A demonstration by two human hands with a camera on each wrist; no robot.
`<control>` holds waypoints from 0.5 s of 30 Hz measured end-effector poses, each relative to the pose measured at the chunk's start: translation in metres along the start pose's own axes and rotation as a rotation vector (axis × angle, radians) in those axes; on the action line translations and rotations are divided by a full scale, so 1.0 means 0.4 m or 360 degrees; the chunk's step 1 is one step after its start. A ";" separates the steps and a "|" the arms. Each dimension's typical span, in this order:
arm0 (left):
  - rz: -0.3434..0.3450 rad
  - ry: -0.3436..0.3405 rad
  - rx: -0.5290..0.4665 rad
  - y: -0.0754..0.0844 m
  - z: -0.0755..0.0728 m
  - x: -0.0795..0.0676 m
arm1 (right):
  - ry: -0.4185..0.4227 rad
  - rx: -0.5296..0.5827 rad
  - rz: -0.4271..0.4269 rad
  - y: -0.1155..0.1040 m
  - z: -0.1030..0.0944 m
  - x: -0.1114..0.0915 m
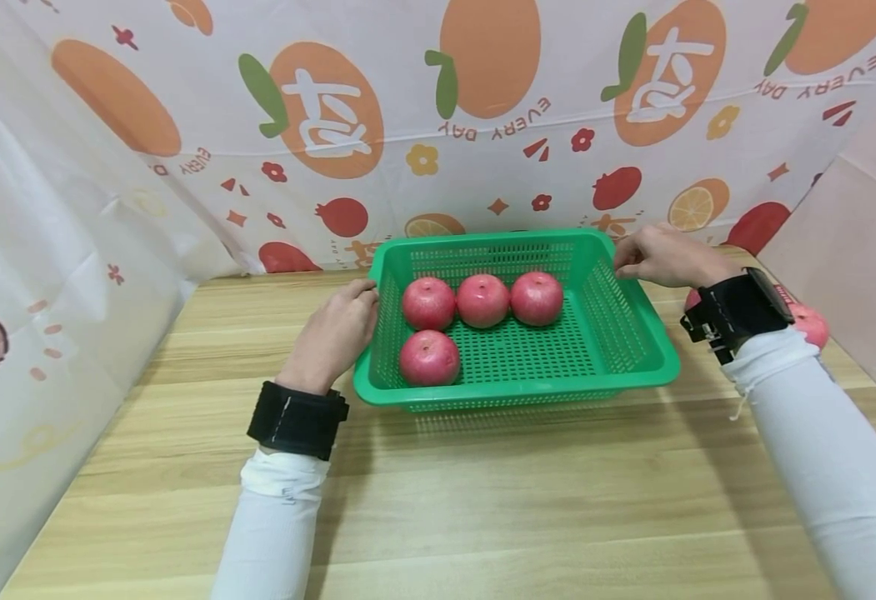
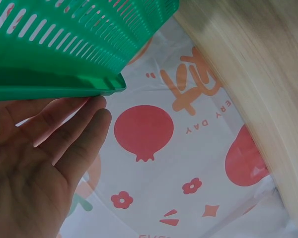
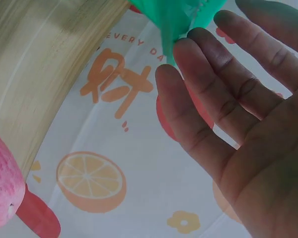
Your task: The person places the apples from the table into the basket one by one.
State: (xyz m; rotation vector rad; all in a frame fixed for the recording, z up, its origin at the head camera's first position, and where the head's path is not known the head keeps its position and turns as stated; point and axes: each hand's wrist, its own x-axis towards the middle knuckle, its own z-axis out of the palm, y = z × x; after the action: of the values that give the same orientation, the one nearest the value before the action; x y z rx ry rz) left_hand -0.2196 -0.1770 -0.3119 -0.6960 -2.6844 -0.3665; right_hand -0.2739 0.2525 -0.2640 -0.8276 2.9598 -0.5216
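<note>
A green plastic basket (image 1: 520,385) stands on the wooden table and holds several red apples, three in a back row (image 1: 483,300) and one in front at the left (image 1: 428,357). My left hand (image 1: 336,329) lies against the basket's left rim. In the left wrist view its straight fingers (image 2: 82,141) touch the underside of the rim (image 2: 64,91). My right hand (image 1: 658,257) is at the basket's far right corner. In the right wrist view its extended fingers (image 3: 198,94) touch the green corner (image 3: 181,17).
Another red apple (image 1: 811,323) (image 3: 0,186) lies on the table to the right, behind my right wrist. A fruit-printed cloth (image 1: 422,125) walls in the back and both sides. Bare wooden tabletop (image 1: 520,500) stretches in front of the basket.
</note>
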 end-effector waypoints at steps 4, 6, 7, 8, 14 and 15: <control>-0.0001 0.0003 -0.0003 -0.001 0.000 -0.001 | -0.0005 -0.0036 0.0046 0.003 0.000 -0.002; -0.0002 0.0002 -0.0003 -0.001 0.000 -0.001 | -0.0008 -0.0053 0.0056 0.007 0.000 -0.004; -0.0001 0.0003 -0.0004 -0.001 0.000 -0.002 | -0.0006 -0.0064 0.0059 0.008 0.001 -0.005; 0.0001 0.0005 -0.0005 -0.001 0.000 -0.002 | -0.0006 -0.0068 0.0058 0.010 0.001 -0.005; 0.0001 0.0008 -0.0014 -0.001 -0.001 -0.002 | -0.0005 -0.0100 0.0074 0.017 0.000 -0.012; 0.0000 0.0008 -0.0015 0.000 0.000 -0.002 | -0.0006 -0.0112 0.0076 0.018 0.000 -0.013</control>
State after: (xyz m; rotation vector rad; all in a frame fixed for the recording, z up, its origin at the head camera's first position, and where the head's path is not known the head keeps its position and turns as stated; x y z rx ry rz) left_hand -0.2189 -0.1775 -0.3121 -0.6968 -2.6796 -0.3804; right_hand -0.2731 0.2608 -0.2665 -0.7603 3.0019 -0.4157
